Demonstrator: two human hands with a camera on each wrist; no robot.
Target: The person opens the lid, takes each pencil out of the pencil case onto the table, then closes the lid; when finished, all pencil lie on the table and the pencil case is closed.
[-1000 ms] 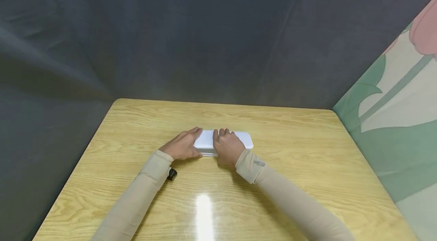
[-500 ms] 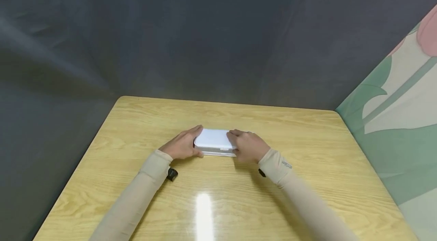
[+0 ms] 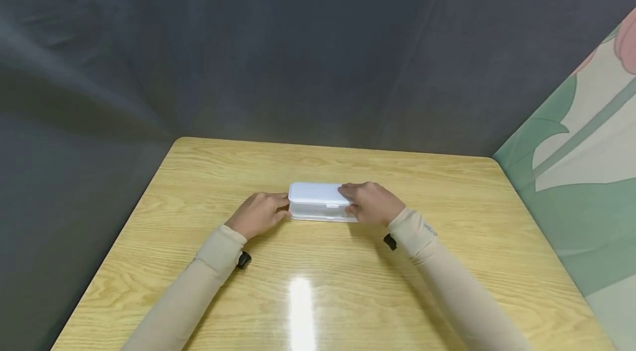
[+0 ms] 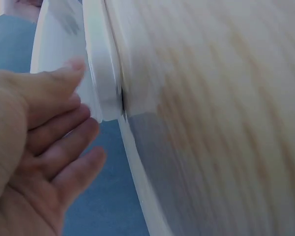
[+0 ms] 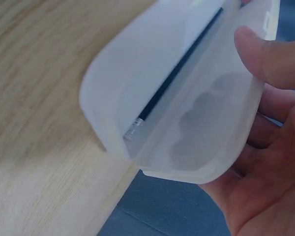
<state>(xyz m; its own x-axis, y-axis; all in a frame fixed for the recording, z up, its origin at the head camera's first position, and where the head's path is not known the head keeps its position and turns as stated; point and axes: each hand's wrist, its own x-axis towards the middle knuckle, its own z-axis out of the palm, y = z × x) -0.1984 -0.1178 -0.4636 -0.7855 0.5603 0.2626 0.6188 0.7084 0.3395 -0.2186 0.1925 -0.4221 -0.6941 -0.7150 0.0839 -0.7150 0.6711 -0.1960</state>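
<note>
A white translucent pencil case (image 3: 313,194) stands on the wooden table, its long side facing me. My right hand (image 3: 374,205) grips the raised lid at the right end. In the right wrist view the lid (image 5: 236,105) is swung up from the base (image 5: 118,83), thumb on its inner face and fingers behind it. A dark, slim pen-like stick (image 5: 179,73) with a clear end lies inside the base. At the case's left end is my left hand (image 3: 255,214); in the left wrist view its fingers (image 4: 78,142) are loosely extended beside the case.
The wooden table (image 3: 318,274) carries a bright light reflection toward the front. A dark curtain (image 3: 318,53) hangs behind its far edge, and a flower-patterned cloth (image 3: 571,202) stands along the right. Small black wrist devices (image 3: 390,242) sit under both sleeves.
My right hand has gone from the case's middle to its right end, and the lid has risen off the base. My left hand has loosened and drawn slightly left.
</note>
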